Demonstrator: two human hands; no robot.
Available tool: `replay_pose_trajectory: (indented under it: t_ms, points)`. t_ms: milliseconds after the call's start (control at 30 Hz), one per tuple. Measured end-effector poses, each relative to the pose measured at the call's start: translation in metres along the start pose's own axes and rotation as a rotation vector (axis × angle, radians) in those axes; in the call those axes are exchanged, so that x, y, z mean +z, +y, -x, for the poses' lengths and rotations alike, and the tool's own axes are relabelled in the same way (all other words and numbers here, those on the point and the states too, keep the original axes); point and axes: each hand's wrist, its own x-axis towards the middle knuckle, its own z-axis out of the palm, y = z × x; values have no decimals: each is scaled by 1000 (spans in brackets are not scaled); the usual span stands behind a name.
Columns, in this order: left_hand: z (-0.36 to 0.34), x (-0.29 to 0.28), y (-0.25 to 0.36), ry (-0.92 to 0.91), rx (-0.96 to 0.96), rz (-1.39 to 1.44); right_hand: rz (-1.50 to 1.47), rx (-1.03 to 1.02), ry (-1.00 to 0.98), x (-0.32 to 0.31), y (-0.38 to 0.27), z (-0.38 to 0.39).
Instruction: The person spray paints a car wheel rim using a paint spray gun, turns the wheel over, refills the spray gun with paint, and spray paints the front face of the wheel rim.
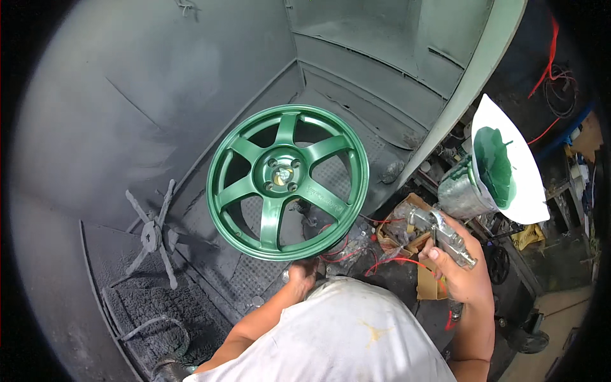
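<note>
A green six-spoke wheel rim (270, 219) with a glossy finish faces up in front of me, raised above the floor. My left hand (303, 275) reaches under its near edge with the fingers curled. What they grip is hidden by the rim and my shirt. On the right, my right hand (463, 270) is wrapped around a metal spray gun (453, 242), which points toward the wheel. A metal cup (459, 191) sits above the gun, with a white paper sheet (519, 165) spread at its mouth. Dark green paint stains the paper.
A grey stand with several arms (151, 237) stands at left, by dark shaggy matting (159, 312). Grey booth walls (165, 70) enclose the far and left sides. A cardboard box (407, 223) and red hose (388, 260) lie near my right hand. Cluttered shelves line the right.
</note>
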Motion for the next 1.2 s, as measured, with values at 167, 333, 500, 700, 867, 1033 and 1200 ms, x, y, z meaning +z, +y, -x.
replay_pose_trajectory:
  t_ms: [167,333,500,700,867,1033,1200]
  points:
    - [34,34,3,31,-71,-11,-108,87,-96,3,-1,-1]
    - [19,15,-3,43,-41,-64,-24,88,-66,6,2,-5]
    - [0,-5,-7,-47,-75,48,21,32,76,-1,10,-9]
    - [-2,-3,-7,-3,-69,57,21,-24,133,-8,13,-12]
    - [0,-2,-4,14,-65,80,-91,73,-84,-7,1,-4]
    - [12,11,-3,67,-38,92,-118,57,-113,-3,7,-2]
    - [9,-8,7,39,33,75,44,-57,71,-3,9,-6]
